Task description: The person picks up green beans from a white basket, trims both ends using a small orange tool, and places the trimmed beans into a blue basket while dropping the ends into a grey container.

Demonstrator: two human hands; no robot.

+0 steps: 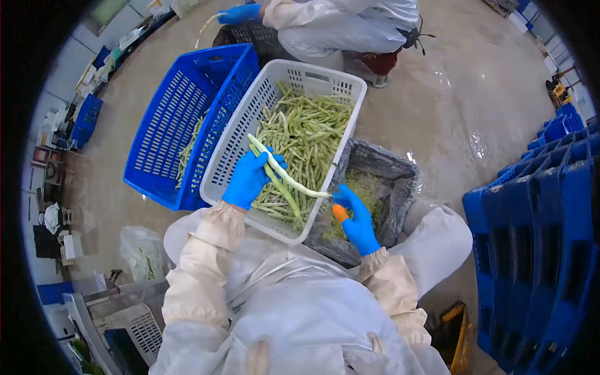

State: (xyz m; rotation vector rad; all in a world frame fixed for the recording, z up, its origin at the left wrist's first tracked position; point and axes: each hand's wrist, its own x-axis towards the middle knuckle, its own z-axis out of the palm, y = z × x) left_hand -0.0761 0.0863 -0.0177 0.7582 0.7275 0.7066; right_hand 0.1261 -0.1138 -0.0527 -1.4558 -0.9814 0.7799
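Note:
My left hand (pixel 245 180), in a blue glove, is closed around a few long pale green beans (pixel 284 176) above the white crate (pixel 280 232). One bean reaches out to the right. At that bean's tip is my right hand (pixel 360 226), also gloved in blue, its thumb and finger curled about the end. An orange cover (pixel 340 213) sits on the right thumb. Many more green beans (pixel 312 128) fill the crate beneath. Beside it, under my right hand, stands a bin lined with a dark plastic bag (pixel 400 181), holding small green scraps (pixel 365 187).
A blue crate (pixel 165 119) with some beans adjoins the white one on the left. Across from me a seated co-worker's gloved hand (pixel 239 14) holds a bean. Stacked blue pallets (pixel 531 231) stand at right; a clear plastic bag (pixel 141 250) lies at left.

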